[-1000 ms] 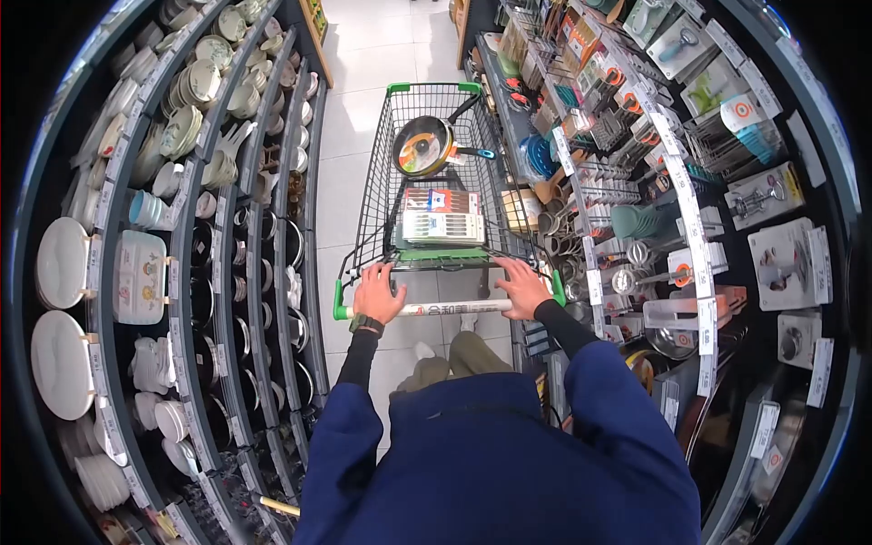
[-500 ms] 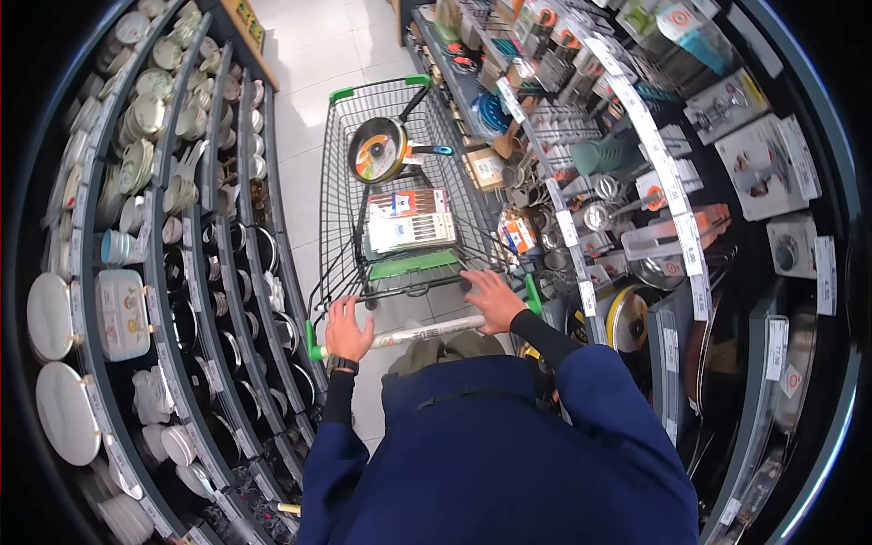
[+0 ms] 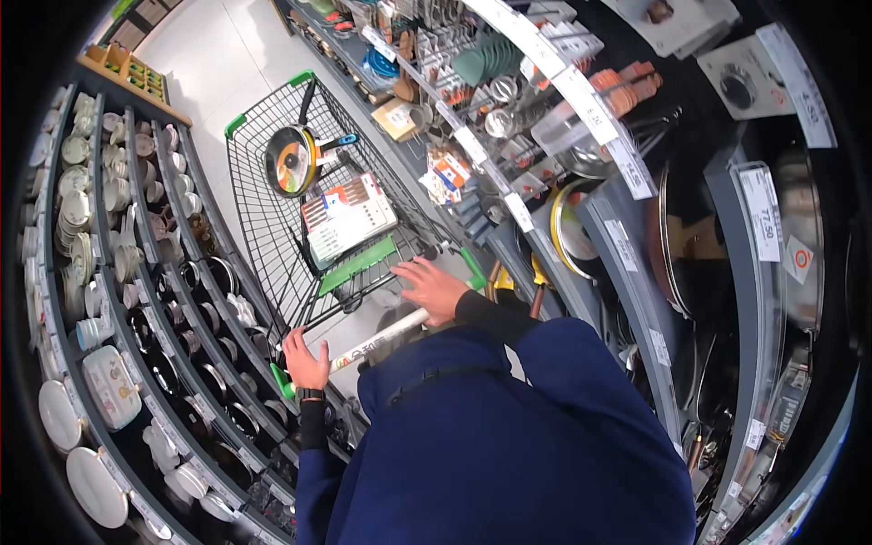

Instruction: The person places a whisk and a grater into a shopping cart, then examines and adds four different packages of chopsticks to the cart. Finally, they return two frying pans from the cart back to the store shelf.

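Observation:
My left hand [image 3: 307, 361] rests on the left end of the cart's white handle [image 3: 374, 344], its fingers stretched forward and thumb apart. Toward the handle's right end lies my right hand [image 3: 432, 291], palm on the bar and fingers extended over it. Neither hand is wrapped round the bar. Beyond them is the wire shopping cart [image 3: 257, 204] with green corners. A dark frying pan [image 3: 292, 160] with a label sits inside, near a blue-tipped handle [image 3: 342, 141]. Flat boxed packs [image 3: 350, 218] lie nearer me, behind a green flap [image 3: 357, 266].
Shelves of plates and bowls [image 3: 116, 386] line the left side. On the right, shelves hold utensils, green items [image 3: 486, 60] and pans [image 3: 574, 229], close to the cart. Tiled floor [image 3: 204, 54] runs ahead, with a wooden display [image 3: 127, 77] at upper left.
The cart now stands angled up and to the left in view, with both hands still on its handle. The right shelves have come nearer, and the view has turned.

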### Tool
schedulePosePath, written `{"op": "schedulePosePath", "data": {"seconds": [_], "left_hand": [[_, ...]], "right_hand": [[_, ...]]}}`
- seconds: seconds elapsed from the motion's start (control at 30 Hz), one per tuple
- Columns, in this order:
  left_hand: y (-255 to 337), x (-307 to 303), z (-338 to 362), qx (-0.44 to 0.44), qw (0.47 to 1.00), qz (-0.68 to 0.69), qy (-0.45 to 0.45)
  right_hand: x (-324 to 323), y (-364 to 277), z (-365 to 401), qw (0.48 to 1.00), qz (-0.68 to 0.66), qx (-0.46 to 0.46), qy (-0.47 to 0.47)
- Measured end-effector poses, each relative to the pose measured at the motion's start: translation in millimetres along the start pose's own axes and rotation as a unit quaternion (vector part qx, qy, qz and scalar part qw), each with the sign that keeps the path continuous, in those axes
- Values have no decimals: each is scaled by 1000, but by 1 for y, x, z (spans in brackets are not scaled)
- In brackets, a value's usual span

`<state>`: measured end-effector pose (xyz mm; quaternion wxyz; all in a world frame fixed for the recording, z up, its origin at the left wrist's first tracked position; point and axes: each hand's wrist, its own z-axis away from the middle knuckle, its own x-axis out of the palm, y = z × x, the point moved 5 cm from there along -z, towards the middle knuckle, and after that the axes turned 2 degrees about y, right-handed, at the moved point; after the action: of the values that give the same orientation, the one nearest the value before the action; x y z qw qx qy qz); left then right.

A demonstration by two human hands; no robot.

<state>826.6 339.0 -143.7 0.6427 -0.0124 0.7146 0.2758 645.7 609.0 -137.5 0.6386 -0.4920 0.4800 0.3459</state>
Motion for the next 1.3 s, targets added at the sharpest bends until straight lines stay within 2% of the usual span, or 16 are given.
{"op": "schedulePosePath", "data": {"seconds": [0.2,0.53,0.6,0.63,0.8,0.9,0.97,1.0,1.07,1.1,1.13,1.23,1.3], "left_hand": [[27,9,38,-25,1000,5,-5],[50,11,85,-41,999,24,18],[55,13,93,-45,998,25,28],[59,16,97,-47,998,28,29],[72,18,108,-57,998,25,30],[80,23,105,-72,997,-8,29],[84,25,86,-68,996,-52,18],[83,28,75,-75,997,-30,-8],[99,38,46,12,999,5,33],[106,50,31,43,999,23,13],[113,63,16,48,995,77,-42],[142,116,-11,81,970,206,-105],[173,140,-18,110,928,304,-184]], "right_hand": [[8,-7,42,999,-33,-6,35],[-1,-28,82,999,-38,-17,-7],[-6,-26,90,986,-151,-18,64],[-5,-19,93,980,-183,1,77],[2,-14,104,986,-146,40,75],[6,-6,114,986,-142,63,59],[3,-3,114,983,-147,72,81],[2,-2,110,983,-140,79,91],[5,8,94,984,-118,73,111],[1,13,84,980,-127,64,140],[-1,18,70,980,-123,59,143],[-7,39,9,978,-120,50,162],[-9,61,-40,980,-107,39,165]]}}
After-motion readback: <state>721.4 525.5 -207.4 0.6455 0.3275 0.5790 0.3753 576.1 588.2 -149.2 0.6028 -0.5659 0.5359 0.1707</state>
